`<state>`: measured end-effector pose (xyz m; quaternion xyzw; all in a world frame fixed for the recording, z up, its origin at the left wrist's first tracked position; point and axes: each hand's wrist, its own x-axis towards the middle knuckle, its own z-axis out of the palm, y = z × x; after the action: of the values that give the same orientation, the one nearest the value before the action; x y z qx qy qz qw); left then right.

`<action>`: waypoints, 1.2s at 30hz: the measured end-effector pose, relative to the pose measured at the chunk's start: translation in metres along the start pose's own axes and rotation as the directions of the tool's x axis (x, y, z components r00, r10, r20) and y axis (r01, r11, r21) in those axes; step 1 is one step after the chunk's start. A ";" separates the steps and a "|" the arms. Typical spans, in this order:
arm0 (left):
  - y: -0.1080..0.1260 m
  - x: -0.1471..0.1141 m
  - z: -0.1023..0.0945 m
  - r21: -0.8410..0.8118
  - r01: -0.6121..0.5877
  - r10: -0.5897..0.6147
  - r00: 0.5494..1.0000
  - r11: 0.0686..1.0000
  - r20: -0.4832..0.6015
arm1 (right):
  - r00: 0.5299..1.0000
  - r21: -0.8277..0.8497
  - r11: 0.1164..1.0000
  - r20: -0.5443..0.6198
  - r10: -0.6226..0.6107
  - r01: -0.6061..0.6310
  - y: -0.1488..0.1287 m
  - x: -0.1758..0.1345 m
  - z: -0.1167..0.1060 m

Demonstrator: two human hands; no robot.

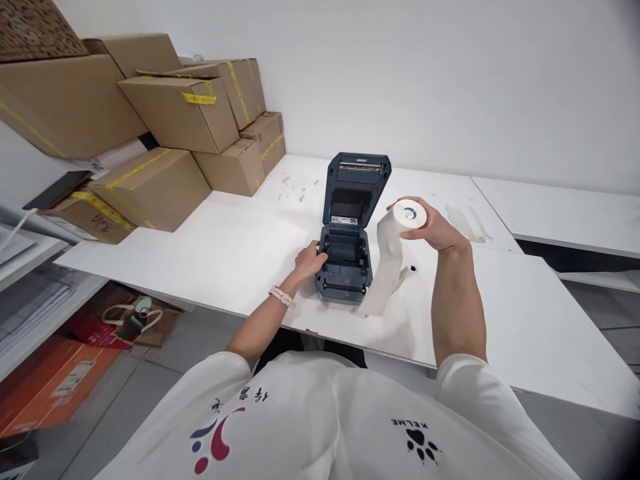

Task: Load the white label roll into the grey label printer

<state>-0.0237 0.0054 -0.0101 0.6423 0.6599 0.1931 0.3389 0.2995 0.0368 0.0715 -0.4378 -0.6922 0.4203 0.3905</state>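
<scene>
A dark blue-grey label printer [345, 263] stands on the table with its lid [356, 190] tipped up, its inner bay exposed. My left hand [311, 259] grips the printer's left edge, the thumb over the rim. To the right of the printer, my right hand [433, 225] holds up a white label roll [411, 215] with its round end facing me. A loose strip of paper [383, 280] hangs from the roll down to the table beside the printer. Near that strip lies a small thin white roll [409, 272] with a dark end.
Taped cardboard boxes [175, 110] are stacked at the back left of the white table [240, 257]. Marks of peeled residue [467, 222] show on the tabletop to the right. Below on the left are a shelf [45, 313] and an orange box [60, 383].
</scene>
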 end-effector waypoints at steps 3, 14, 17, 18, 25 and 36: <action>0.001 0.000 0.000 -0.010 0.011 -0.011 1.000 1.000 -0.002 | 0.980 0.083 0.992 -0.167 0.108 -0.095 0.045 0.007 -0.014; -0.001 0.000 0.001 -0.051 0.017 -0.017 1.000 0.999 -0.011 | 0.908 0.146 0.966 -0.336 0.251 -0.214 0.123 -0.028 0.000; 0.000 -0.001 0.001 -0.070 0.023 -0.024 1.000 0.997 -0.010 | 0.909 0.242 0.962 -0.360 0.209 -0.126 0.125 -0.078 0.002; 0.000 -0.001 0.001 -0.071 0.024 -0.025 1.000 0.997 -0.010 | 0.923 0.252 0.961 -0.330 0.198 -0.116 0.124 -0.092 0.005; -0.003 0.002 0.004 -0.127 0.017 -0.019 1.000 0.992 -0.014 | 0.964 0.047 0.963 0.031 0.263 -0.264 0.072 -0.103 0.041; -0.012 0.003 0.012 -0.293 -0.002 -0.012 0.999 0.956 -0.046 | 0.923 -0.654 0.737 0.369 0.111 0.173 -0.030 0.027 0.122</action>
<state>-0.0238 0.0048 -0.0274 0.5785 0.6334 0.3032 0.4150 0.1722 0.0252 0.0621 -0.4463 -0.8669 0.2113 0.0686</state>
